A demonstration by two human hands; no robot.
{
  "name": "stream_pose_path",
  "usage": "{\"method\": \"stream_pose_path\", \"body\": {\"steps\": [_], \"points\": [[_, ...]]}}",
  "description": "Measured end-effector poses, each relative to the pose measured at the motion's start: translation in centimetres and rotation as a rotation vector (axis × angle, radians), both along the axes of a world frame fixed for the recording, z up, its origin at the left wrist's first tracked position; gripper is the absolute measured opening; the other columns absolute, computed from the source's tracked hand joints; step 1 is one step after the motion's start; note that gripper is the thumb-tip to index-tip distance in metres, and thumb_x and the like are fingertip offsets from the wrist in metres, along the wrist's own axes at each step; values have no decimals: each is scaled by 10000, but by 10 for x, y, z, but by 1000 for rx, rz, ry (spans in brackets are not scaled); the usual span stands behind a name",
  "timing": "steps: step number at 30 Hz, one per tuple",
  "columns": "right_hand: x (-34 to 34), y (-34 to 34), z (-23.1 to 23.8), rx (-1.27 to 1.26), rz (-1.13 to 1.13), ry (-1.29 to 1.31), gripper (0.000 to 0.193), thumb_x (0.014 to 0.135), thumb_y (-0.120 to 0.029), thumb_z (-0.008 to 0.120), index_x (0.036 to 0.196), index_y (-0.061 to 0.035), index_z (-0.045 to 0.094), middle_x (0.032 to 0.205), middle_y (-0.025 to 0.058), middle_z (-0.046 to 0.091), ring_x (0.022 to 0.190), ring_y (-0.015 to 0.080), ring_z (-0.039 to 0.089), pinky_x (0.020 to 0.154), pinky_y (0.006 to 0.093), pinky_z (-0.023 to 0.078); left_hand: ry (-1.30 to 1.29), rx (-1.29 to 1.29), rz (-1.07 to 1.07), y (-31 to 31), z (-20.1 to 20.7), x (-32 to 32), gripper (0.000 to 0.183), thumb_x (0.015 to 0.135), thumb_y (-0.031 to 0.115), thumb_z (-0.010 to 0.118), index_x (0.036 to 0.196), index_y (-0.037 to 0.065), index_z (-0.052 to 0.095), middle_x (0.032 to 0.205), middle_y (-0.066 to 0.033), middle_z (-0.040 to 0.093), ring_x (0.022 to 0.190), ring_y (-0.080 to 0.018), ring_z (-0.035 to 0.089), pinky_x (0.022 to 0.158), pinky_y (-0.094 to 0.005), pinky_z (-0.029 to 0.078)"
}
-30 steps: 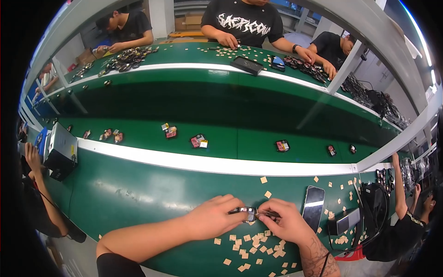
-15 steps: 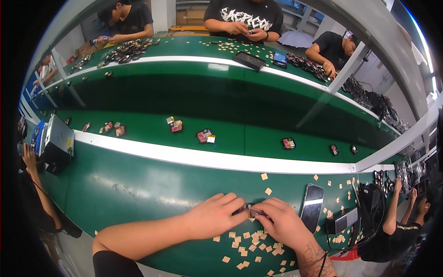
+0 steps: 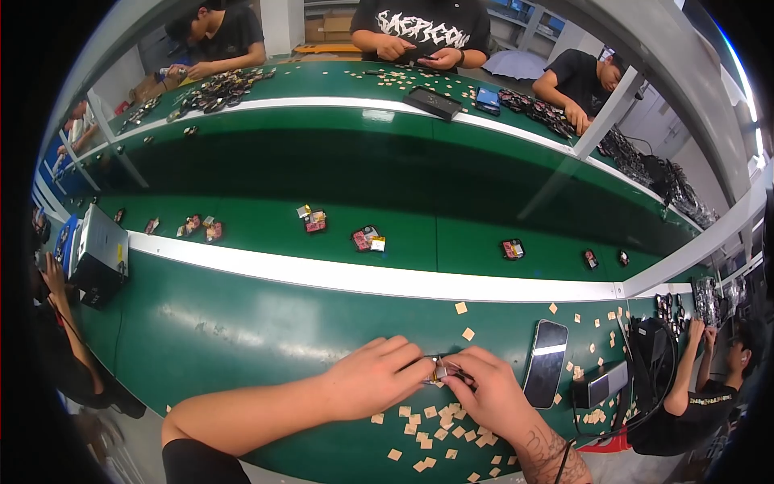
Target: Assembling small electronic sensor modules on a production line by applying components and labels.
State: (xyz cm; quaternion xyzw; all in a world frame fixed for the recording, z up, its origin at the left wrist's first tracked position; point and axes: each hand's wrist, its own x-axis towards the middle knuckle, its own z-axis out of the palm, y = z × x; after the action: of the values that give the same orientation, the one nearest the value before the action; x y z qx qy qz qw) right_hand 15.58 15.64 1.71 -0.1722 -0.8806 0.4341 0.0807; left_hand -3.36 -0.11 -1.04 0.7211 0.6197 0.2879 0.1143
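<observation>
Both my hands meet over the near bench, pinching a small dark electronic unit with a silvery part, perhaps a battery, between them. My left hand grips its left side with curled fingers. From the right, my right hand holds the silvery part and edge between thumb and fingers. Much of the unit is hidden by the fingers. Just below the hands lie several small square tan pieces, scattered on the green bench top.
A phone and a dark box-shaped device with a cable lie to my right. Beyond the white rail, a green belt carries several red-and-black units, some with silvery batteries. Co-workers sit opposite and at both sides.
The units on the belt have shifted slightly to the right. More of the silvery part shows between my fingers. The person opposite has changed their hands' position.
</observation>
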Motion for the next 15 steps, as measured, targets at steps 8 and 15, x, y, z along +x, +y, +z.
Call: {"method": "stream_pose_path", "body": {"steps": [8, 15], "points": [[-1, -5, -8, 20, -10, 72, 211, 938, -25, 765, 1144, -22, 721, 1004, 127, 691, 829, 326, 702, 722, 396, 579, -21, 48, 0, 1, 0, 0, 307, 925, 146, 788, 1183, 55, 647, 1090, -96, 641, 997, -310, 643, 863, -414, 570], [-3, -9, -1, -10, -66, 1, 225, 945, -41, 775, 1163, -6, 729, 1000, 121, 697, 758, 274, 697, 692, 361, 572, -38, 64, 11, 1, 1, 0, 289, 916, 130, 794, 1147, 50, 640, 1074, -102, 640, 966, -320, 645, 835, -413, 572]]}}
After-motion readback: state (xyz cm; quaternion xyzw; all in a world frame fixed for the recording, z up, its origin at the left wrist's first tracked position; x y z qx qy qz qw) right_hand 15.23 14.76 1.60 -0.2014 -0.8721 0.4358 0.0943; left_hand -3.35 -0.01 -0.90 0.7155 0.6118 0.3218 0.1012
